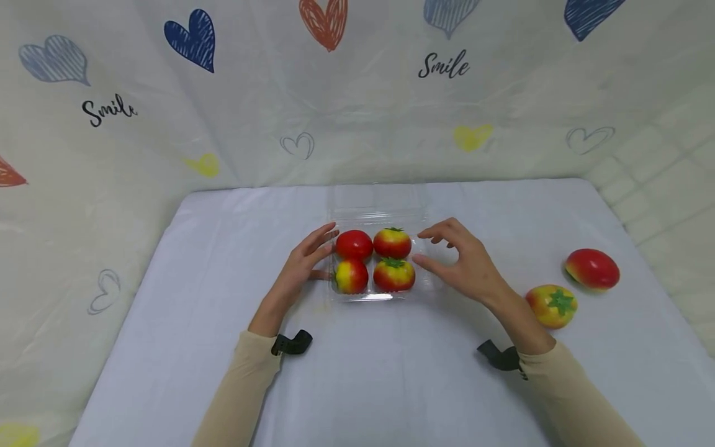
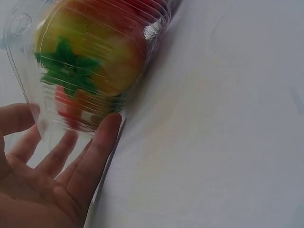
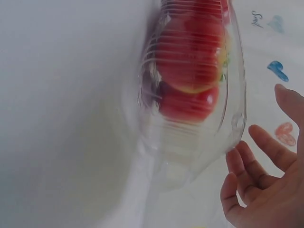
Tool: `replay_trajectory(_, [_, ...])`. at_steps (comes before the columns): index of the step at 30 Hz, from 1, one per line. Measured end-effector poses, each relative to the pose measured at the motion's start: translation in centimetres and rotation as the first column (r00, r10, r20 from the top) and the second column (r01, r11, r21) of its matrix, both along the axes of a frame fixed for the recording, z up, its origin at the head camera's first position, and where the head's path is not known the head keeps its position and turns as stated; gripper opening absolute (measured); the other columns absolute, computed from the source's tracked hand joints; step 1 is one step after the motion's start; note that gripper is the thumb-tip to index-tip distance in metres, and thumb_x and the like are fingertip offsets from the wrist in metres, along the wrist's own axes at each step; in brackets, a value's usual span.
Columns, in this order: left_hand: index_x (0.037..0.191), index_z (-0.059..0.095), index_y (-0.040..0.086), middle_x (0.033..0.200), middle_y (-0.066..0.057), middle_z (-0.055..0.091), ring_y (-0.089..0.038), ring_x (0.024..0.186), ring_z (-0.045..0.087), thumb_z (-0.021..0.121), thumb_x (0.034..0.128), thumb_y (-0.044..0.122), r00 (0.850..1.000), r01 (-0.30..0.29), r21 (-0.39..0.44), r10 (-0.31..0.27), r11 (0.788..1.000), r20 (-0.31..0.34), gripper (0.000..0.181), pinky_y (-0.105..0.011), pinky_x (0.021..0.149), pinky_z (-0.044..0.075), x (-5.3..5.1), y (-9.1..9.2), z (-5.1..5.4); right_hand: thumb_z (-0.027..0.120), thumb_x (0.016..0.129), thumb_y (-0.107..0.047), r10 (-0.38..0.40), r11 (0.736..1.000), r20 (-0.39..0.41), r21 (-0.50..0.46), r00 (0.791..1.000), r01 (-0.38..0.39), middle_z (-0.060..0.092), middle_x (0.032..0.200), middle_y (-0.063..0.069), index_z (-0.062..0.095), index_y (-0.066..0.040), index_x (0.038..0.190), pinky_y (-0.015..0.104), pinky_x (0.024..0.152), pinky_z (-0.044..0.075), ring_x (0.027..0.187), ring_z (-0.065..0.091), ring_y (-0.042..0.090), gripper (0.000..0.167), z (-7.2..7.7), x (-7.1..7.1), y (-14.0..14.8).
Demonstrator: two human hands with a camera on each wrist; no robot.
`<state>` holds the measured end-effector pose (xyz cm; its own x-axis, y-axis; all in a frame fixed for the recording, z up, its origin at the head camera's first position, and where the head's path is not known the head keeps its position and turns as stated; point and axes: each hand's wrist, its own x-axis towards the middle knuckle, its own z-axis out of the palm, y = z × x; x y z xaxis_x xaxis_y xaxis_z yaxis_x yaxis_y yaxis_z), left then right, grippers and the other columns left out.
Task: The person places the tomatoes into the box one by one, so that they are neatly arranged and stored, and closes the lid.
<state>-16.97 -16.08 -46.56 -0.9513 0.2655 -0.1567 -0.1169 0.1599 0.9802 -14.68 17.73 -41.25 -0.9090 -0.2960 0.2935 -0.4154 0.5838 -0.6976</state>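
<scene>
A clear plastic box [image 1: 371, 297] stands with its lid [image 1: 377, 197] folded back behind it. Inside it lie several red and yellow tomatoes, among them a front-right one [image 1: 394, 275] with green leaves. At the box's left side my left hand [image 1: 301, 264] is spread, its fingertips touching the wall; in the left wrist view the thumb and fingers lie loosely by the plastic. My right hand [image 1: 466, 261] is beside the right side, thumb and fingers apart and loosely bent, holding nothing. In the right wrist view its fingertips are close to the box rim [image 3: 243, 95]; contact is hard to tell.
Two more pieces lie on the white-covered table [image 1: 357, 385] at the right: a yellow-green one [image 1: 552, 306] near my right forearm, and a red one [image 1: 593, 269] farther right. A cloth printed with hearts [image 1: 368, 112] hangs behind the table.
</scene>
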Motion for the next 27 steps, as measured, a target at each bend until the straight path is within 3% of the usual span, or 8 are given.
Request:
replay_trajectory(8, [0.16, 0.04, 0.033, 0.164, 0.004, 0.046, -0.033, 0.147, 0.05, 0.057, 0.1071, 0.033, 1.0, -0.019, -0.001, 0.019, 1.0, 0.005, 0.056, -0.032, 0.08, 0.065, 0.4, -0.4, -0.1, 0.081, 0.091, -0.023, -0.047, 0.999, 0.004, 0.022, 0.999, 0.047, 0.065, 0.12, 0.007, 0.071, -0.015, 0.121, 0.051, 0.092, 0.052, 0.108, 0.06, 0.026, 0.033, 0.0, -0.1, 1.2])
replay_trajectory(15, [0.16, 0.04, 0.033, 0.164, 0.005, 0.045, -0.034, 0.148, 0.049, 0.057, 0.1072, 0.033, 1.0, -0.015, 0.004, 0.015, 1.0, 0.004, 0.056, -0.033, 0.08, 0.065, 0.4, -0.5, -0.1, 0.082, 0.09, -0.022, -0.057, 0.998, -0.023, 0.026, 0.998, 0.058, 0.066, 0.118, 0.005, 0.071, -0.014, 0.119, 0.033, 0.09, 0.049, 0.108, 0.062, 0.026, 0.031, -0.1, 0.0, 2.6])
replay_trajectory(21, [0.16, 0.04, 0.033, 0.164, 0.005, 0.045, -0.034, 0.148, 0.048, 0.058, 0.1064, 0.036, 1.0, -0.007, 0.015, 0.006, 1.0, 0.002, 0.057, -0.033, 0.081, 0.065, 0.1, -0.2, -0.1, 0.08, 0.092, -0.026, -0.073, 0.996, -0.008, 0.051, 0.997, 0.073, 0.065, 0.119, 0.007, 0.07, -0.015, 0.12, 0.025, 0.091, 0.046, 0.11, 0.06, 0.027, 0.032, 0.1, 0.5, 3.7])
replay_trajectory(27, [0.16, 0.04, 0.033, 0.164, 0.006, 0.046, -0.033, 0.148, 0.049, 0.057, 0.1072, 0.034, 1.0, -0.002, 0.016, 0.002, 1.0, -0.002, 0.055, -0.032, 0.08, 0.065, 0.2, -0.1, 0.0, 0.08, 0.092, -0.03, -0.13, 0.989, 0.029, 0.067, 0.991, 0.128, 0.064, 0.119, -0.003, 0.07, -0.02, 0.121, 0.019, 0.092, 0.043, 0.108, 0.055, 0.01, 0.032, 0.4, 1.2, 5.3])
